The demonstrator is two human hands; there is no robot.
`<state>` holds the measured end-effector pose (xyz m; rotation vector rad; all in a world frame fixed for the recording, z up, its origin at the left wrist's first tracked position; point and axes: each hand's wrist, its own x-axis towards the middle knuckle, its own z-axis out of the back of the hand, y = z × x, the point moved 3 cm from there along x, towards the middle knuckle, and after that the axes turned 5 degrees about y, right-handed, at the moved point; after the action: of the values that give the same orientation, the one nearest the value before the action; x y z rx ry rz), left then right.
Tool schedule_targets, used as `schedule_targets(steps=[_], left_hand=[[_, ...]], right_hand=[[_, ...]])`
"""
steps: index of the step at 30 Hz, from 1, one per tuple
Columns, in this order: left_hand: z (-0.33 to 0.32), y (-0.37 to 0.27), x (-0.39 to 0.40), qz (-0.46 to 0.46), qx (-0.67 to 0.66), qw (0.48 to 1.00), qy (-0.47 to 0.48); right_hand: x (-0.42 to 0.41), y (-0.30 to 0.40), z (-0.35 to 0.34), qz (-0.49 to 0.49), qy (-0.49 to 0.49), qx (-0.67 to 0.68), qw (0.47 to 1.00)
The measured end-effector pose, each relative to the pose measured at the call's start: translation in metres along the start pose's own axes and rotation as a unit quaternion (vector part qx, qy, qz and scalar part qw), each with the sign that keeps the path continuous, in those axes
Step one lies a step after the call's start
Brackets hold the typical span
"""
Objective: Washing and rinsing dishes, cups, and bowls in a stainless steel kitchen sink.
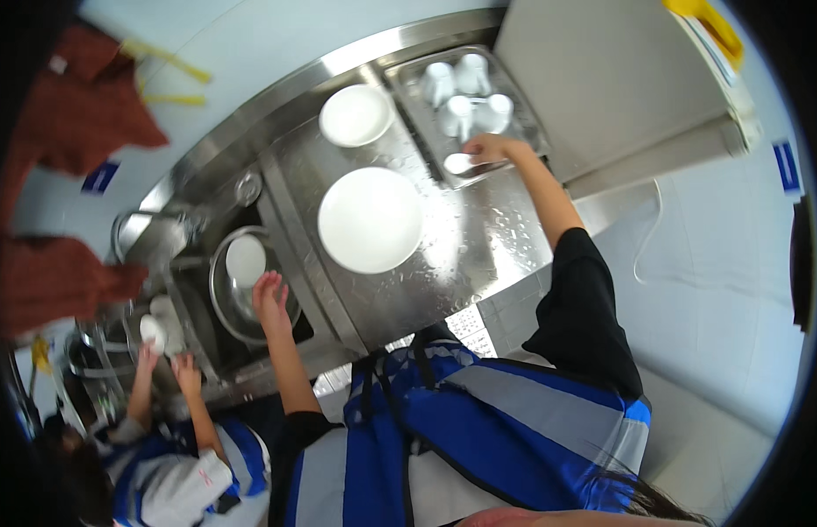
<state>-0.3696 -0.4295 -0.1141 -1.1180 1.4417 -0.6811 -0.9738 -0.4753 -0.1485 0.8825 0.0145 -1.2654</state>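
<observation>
My right hand (492, 149) grips a white spoon (458, 163) low over the near end of a metal tray (415, 105). In that tray, beyond my fingers, stand several white cups (473, 74). My left hand (271, 298) is raised at the right rim of a round metal basin (214, 290), fingers apart and holding nothing. Inside the basin lies a white bowl (245, 261). Between my hands, a large white plate (371, 220) rests on the wet steel counter (441, 257), with a white bowl (356, 116) behind it.
The basin sits in a steel sink (305, 327). On the left, a co-worker's hands (148, 359) hold a white dish (153, 332) over another sink. Reddish-brown cloths (66, 283) hang at the far left. A large pale cabinet (599, 85) borders the tray.
</observation>
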Motion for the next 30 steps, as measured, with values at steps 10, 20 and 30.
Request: schedule_targets(steps=[10, 20, 30], left_hand=[[0.088, 0.059, -0.013, 0.164, -0.074, 0.984, -0.014], [0.225, 0.124, 0.088, 0.356, -0.366, 0.806, -0.3], [0.297, 0.171, 0.173, 0.221, -0.277, 0.9, -0.255]], right_hand=[[-0.047, 0.049, -0.013, -0.05, -0.209, -0.165, 0.963], [-0.054, 0.378, -0.074, 0.049, -0.29, -0.138, 0.946], [0.052, 0.531, -0.208, 0.098, -0.172, -0.058, 0.979]])
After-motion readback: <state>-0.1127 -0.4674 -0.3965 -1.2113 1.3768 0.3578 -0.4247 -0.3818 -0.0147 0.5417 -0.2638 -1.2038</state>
